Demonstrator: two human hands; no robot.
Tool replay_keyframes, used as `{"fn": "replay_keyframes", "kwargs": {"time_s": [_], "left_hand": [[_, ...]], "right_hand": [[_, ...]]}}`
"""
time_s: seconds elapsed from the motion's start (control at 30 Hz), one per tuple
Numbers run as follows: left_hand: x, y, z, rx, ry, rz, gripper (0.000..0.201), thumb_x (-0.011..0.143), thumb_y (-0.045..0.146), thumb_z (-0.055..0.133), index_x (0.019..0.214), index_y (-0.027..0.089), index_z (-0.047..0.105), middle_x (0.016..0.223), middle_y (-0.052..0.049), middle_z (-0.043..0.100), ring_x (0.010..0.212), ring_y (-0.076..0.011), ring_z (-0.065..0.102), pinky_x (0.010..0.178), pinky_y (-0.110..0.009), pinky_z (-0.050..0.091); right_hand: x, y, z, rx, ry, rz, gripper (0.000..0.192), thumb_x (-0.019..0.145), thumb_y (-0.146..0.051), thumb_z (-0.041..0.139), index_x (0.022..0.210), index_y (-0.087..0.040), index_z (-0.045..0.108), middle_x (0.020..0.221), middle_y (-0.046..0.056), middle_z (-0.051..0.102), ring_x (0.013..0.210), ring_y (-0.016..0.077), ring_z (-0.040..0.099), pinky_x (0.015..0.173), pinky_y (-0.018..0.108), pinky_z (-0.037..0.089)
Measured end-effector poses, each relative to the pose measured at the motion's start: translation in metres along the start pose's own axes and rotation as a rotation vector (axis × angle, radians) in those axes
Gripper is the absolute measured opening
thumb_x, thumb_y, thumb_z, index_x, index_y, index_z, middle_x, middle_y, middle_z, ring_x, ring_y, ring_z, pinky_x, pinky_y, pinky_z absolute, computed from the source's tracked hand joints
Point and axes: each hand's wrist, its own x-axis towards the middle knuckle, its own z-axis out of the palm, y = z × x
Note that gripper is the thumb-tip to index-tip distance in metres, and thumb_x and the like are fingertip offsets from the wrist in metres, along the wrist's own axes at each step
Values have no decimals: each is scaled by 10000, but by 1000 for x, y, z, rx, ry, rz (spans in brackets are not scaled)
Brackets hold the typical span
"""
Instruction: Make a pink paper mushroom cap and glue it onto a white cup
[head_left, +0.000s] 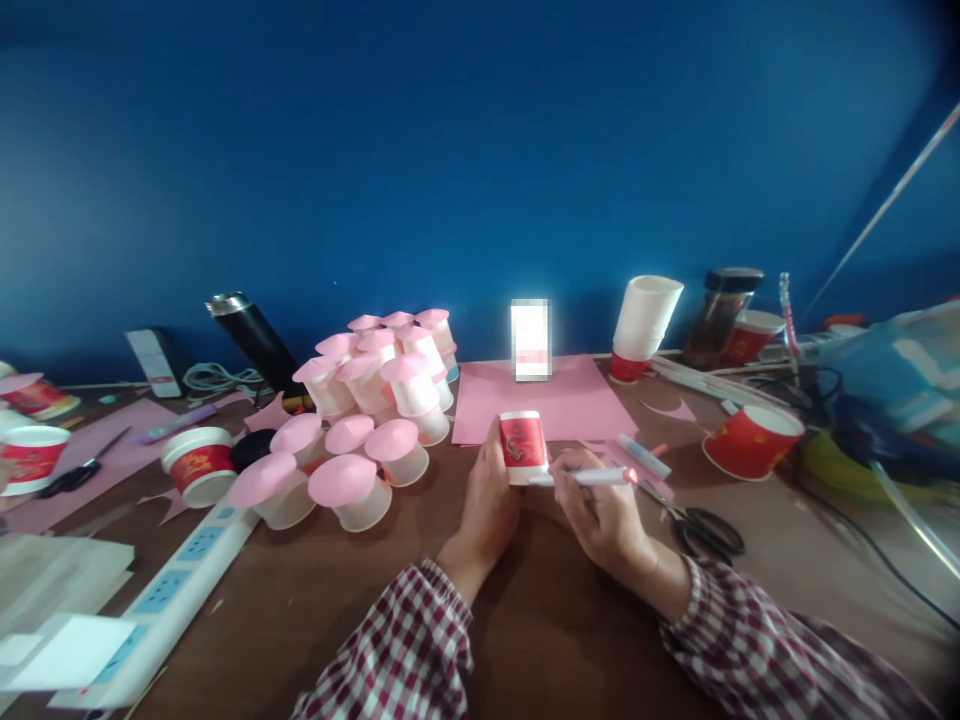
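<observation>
A small white paper cup with a red printed panel (523,442) is held by its side in my left hand (489,492), just above the brown table. My right hand (604,515) grips a white marker pen (606,477) with a red end. The pen lies nearly level and its left end is at the cup's lower right edge; I cannot tell whether it touches. Behind the cup is a pink paper sheet (547,400). To the left stand several white cups topped with pink paper cones (345,482). Black-handled scissors (711,533) lie near my right wrist.
At left are a power strip (169,590), a black flask (255,340) and a red-and-white cup (199,465). A leaning cup stack (646,320), a dark-lidded jar (720,310) and a red cup on its side (754,443) stand at right. A pixelated bright screen (531,340) faces me.
</observation>
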Motion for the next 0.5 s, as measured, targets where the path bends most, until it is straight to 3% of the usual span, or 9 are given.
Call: {"fn": "replay_keyframes", "kwargs": {"time_s": [0.5], "left_hand": [[1,-2,2,92,-13,-6,560,831,186,469,1370,179,316,1332,-153,483,1203,-268,469,990,-412,366]], "right_hand": [[3,-5,-1,-70,-22,-26,172,904,-214,396,785,-194,519,685,33,572,582,153,545,544,261,426]]}}
